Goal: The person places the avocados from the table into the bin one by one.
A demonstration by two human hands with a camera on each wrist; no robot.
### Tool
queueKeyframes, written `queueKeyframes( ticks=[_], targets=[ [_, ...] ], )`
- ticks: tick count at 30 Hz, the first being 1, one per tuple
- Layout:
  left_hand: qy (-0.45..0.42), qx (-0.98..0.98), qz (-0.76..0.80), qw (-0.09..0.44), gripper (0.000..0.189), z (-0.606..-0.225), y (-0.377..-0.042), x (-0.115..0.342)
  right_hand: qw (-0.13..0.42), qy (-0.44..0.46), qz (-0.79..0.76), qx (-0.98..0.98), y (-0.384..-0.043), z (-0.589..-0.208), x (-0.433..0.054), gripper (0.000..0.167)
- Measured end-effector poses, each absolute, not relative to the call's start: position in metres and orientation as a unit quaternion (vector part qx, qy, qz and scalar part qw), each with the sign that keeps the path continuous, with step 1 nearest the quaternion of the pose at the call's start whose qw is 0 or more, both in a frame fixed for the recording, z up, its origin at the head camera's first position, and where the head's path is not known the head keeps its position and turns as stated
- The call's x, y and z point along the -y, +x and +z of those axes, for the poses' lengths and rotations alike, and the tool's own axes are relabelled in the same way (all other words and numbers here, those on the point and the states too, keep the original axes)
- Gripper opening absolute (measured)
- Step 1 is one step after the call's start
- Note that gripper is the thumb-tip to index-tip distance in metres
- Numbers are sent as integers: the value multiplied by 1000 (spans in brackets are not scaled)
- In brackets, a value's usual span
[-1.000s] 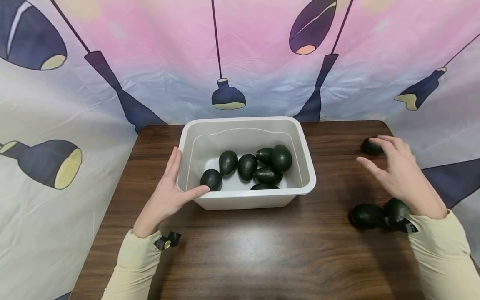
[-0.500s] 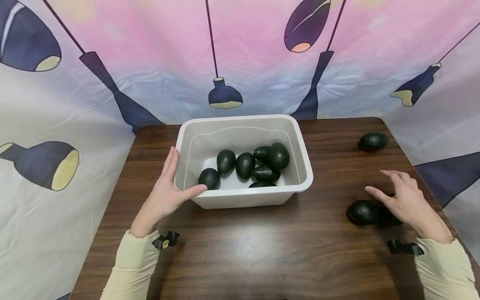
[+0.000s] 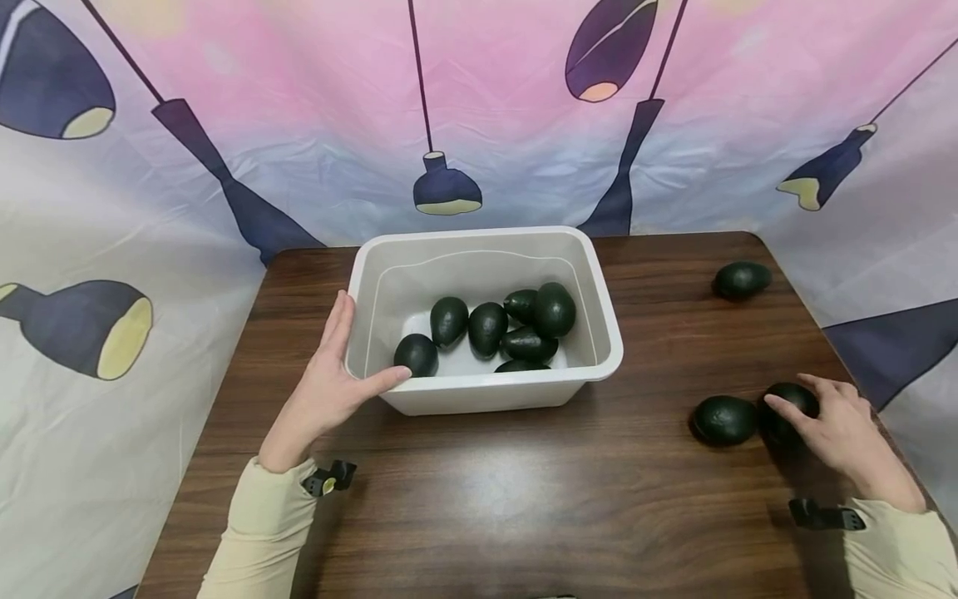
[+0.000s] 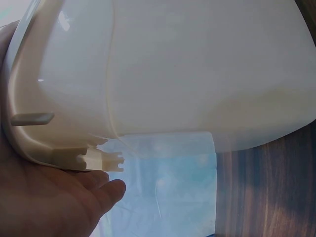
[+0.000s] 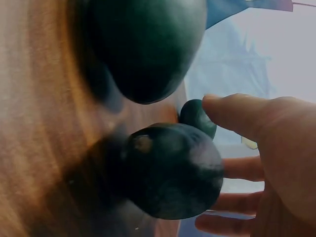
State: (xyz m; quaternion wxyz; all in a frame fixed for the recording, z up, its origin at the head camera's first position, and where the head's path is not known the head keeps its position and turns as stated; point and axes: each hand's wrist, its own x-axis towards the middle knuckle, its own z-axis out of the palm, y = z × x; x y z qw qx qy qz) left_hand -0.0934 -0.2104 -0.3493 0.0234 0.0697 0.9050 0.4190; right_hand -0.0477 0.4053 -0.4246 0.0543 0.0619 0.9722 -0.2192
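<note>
In the head view my left hand [image 3: 325, 398] rests at the near left corner of a white plastic bin [image 3: 486, 395]. Its fingers lie straight along the outer left side and the thumb reaches over the front rim. Several dark green avocados [image 3: 488, 330] lie inside the bin. To the right, my right hand [image 3: 841, 428] spreads its thumb and fingers about an avocado [image 3: 784, 413] on the table. The right wrist view shows the thumb [image 5: 234, 111] apart from that avocado [image 5: 173, 170], with fingers extended behind it. Another avocado [image 3: 723, 420] sits just left of it.
One more avocado [image 3: 741, 280] lies near the far right corner of the brown wooden table [image 3: 509, 499]. Behind the table hangs a cloth [image 3: 516, 100] printed with lamps. Black straps [image 3: 329, 479] circle both wrists.
My right hand has come back from the far right avocado to the nearer one at the right. The far avocado remains on the table. My left hand stays at the bin's corner.
</note>
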Motion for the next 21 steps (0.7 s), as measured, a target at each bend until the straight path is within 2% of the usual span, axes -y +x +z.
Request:
queueKeyframes(
  ticks=[9, 21],
  targets=[
    [59, -901, 428, 24, 115, -348, -92, 210, 96, 63, -222, -968, -46, -428, -403, 87],
    [62, -902, 428, 26, 115, -346, -91, 209, 90, 54, -224, -969, -46, -428, -401, 86]
  ],
)
